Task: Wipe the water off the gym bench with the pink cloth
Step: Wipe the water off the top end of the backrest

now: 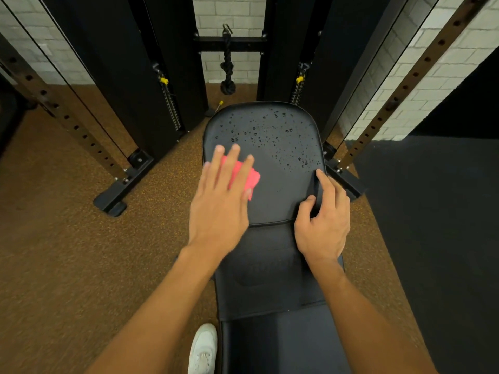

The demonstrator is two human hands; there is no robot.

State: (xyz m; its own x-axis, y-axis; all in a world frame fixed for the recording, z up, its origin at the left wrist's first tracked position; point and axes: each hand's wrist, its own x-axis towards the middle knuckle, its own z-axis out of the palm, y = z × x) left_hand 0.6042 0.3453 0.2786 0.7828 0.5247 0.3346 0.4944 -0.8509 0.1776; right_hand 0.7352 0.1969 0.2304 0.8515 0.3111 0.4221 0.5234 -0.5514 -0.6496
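One pink cloth (244, 176) lies on the left part of the gym bench (283, 184), on its far, wider pad. The left hand (220, 203) presses it flat, with fingers (231, 168) straight and spread and nothing curled round the cloth. The hand is blurred and covers most of the cloth, so only its right edge and a strip between the fingers show.

The right hand (322, 225) grips the right edge of the same pad: the thumb lies on top, the index finger points along the edge toward the far end, and the other fingers curl over the side, their tips hidden.

Many water drops (270, 130) dot the far half of the pad, too many to count. The part near the two hands looks dry.

One white shoe (203, 348) stands on the brown floor (67, 252) just left of the bench, cut off by the near edge of the view.

Beyond the bench stand two black weight towers. Each carries one yellow pin, left (164, 80) and right (299, 79). One knotted black rope (228, 71) hangs between them before a white brick wall (229, 12). Two perforated steel uprights (67, 114) slant out to the left and right, their tops cut off.
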